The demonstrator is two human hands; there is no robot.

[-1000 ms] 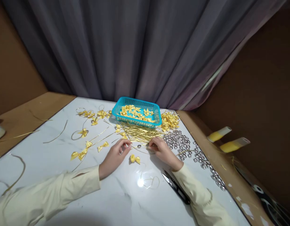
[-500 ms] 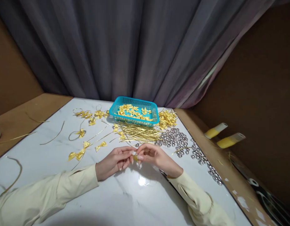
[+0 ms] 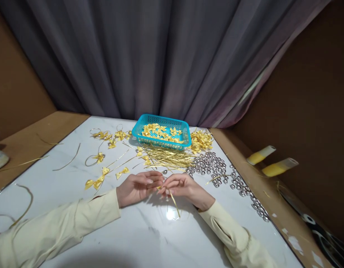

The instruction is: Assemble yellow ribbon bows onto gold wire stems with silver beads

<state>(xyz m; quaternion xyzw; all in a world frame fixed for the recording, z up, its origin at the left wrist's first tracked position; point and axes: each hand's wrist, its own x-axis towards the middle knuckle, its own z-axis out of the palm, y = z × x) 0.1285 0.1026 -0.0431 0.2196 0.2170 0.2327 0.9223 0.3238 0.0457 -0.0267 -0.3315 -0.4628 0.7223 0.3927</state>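
My right hand (image 3: 185, 190) is closed, its thumb and fingers pinching a gold twist tie (image 3: 174, 204) whose free end slants down toward the table. A small yellow bit (image 3: 158, 188) shows at its fingertips, mostly covered, so I cannot tell its shape. Beside it, my left hand (image 3: 140, 189) has its fingers loosely stretched out, tips close to the right fingers, with the thumb apart. Just beyond both hands lies a single silver bead (image 3: 164, 172). Yellow ribbon bows (image 3: 95, 182) on gold ties rest to the left of my left hand.
A blue basket (image 3: 189, 138) holding yellow bows stands at the back. Before it lies a bundle of gold ties (image 3: 169, 158). Yellow bows (image 3: 202, 141) are piled at its right, with silver beads (image 3: 208, 163) nearer. Two tubes (image 3: 280, 167) lie past the table's right edge.
My left fingers have loosened from the small yellow piece and drawn slightly apart. A gold tie now hangs visibly from my right hand. The view has shifted a little.
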